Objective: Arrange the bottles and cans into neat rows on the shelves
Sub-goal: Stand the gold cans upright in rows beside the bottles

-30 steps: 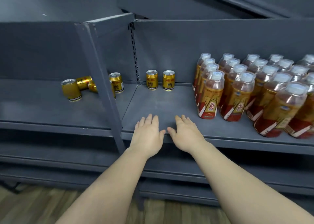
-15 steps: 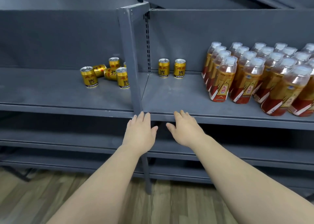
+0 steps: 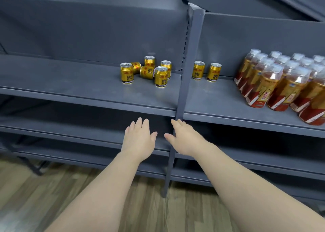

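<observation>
Shelf edge (image 3: pixel 88 100) above left hand (image 3: pixel 139 140), right hand (image 3: pixel 184 141), both flat

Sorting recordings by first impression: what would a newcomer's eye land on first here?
The jumbled cans left of the post, two on their sides, clash with the tidy bottles at right. The left hand and right hand hover open, empty, below the shelf edge.

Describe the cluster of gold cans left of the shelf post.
The cluster of gold cans numbers six: small, metallic gold with silver tops and dark lettering. Four stand upright; two lie on their sides. They sit bunched, in no row, on the grey shelf just left of the post. The left hand and right hand hang below, off them.
</observation>
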`<state>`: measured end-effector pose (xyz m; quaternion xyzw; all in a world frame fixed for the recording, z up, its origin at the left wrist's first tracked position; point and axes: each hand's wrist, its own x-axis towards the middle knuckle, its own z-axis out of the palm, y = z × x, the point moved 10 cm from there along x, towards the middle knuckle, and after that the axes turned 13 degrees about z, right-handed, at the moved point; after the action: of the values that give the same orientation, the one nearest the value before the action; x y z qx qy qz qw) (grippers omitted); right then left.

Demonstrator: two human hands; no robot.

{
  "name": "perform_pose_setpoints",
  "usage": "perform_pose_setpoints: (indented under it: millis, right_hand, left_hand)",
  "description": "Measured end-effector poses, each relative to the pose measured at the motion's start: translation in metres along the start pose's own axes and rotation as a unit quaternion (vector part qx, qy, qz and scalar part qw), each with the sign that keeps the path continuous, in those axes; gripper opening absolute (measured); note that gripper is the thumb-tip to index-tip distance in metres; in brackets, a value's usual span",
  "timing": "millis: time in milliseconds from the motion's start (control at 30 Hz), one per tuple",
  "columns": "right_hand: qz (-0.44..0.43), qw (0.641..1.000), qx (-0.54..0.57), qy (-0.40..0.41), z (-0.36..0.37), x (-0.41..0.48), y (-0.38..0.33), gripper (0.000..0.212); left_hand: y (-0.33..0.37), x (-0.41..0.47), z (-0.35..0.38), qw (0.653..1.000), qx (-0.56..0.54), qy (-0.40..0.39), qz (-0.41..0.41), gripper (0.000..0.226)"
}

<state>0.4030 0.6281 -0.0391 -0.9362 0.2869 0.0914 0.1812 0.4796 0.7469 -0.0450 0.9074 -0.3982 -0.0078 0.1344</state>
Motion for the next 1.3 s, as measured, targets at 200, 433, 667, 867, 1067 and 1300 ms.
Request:
perform_pose_setpoints:
  millis: [200, 433, 667, 867, 1067, 1300]
  right_hand:
    - [-0.035, 0.999, -0.006, 0.0, 0.005, 0.015, -0.053, 0.067]
    - [-0.052, 0.998, 0.006, 0.035, -0.011, 0.069, -0.087, 0.068]
    - [-0.035, 0.997, 0.021, 0.069, -0.048, 0.139, -0.099, 0.066]
    - [0.02, 0.995, 0.025, 0.098, -0.06, 0.19, -0.086, 0.067]
    - [0.096, 0.988, 0.027, 0.118, -0.072, 0.229, -0.075, 0.073]
    - [0.184, 0.957, 0.147, 0.17, -0.086, 0.258, -0.062, 0.09]
  left_hand:
    - [-0.041, -0.001, -0.012, 1.0, 0.004, -0.003, -0.013, 0.06]
    - [-0.077, 0.036, -0.035, 0.999, 0.005, 0.024, -0.028, 0.063]
    - [-0.102, 0.098, -0.064, 0.998, 0.02, 0.035, -0.048, 0.063]
    - [-0.119, 0.141, -0.06, 0.998, 0.019, 0.023, -0.052, 0.064]
    - [-0.145, 0.193, -0.061, 0.999, 0.01, 0.029, -0.034, 0.066]
    - [-0.186, 0.244, -0.065, 0.989, -0.108, 0.087, -0.051, 0.077]
